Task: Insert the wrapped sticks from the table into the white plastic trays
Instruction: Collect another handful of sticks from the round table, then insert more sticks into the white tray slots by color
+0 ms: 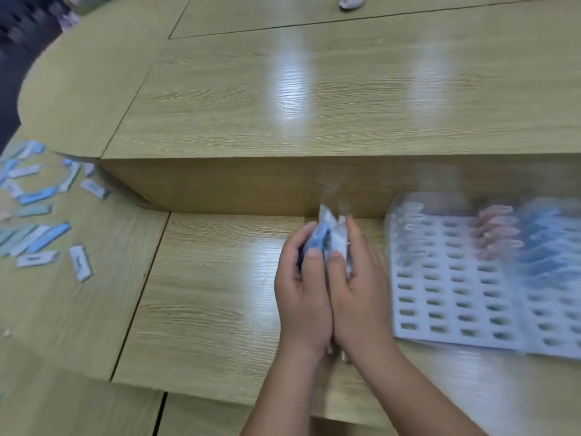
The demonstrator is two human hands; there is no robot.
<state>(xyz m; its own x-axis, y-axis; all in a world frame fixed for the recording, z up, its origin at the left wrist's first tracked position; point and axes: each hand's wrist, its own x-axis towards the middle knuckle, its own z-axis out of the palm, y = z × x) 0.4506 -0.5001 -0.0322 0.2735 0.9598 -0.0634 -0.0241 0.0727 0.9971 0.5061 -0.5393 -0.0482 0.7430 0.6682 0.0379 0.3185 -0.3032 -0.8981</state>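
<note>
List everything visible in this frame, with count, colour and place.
loose wrapped sticks: many, exact count unclear, blue, white and greenish, scattered at far left on the table
held wrapped sticks: a small bunch, blue and white, between both hands
tray: one seen, white, right side, partly filled along its far rows with pink and blue sticks
table: tan wood, stepped, throughout
pale object: one, top edge, cut off
left hand: closed on the bunch
right hand: closed on the bunch
</note>
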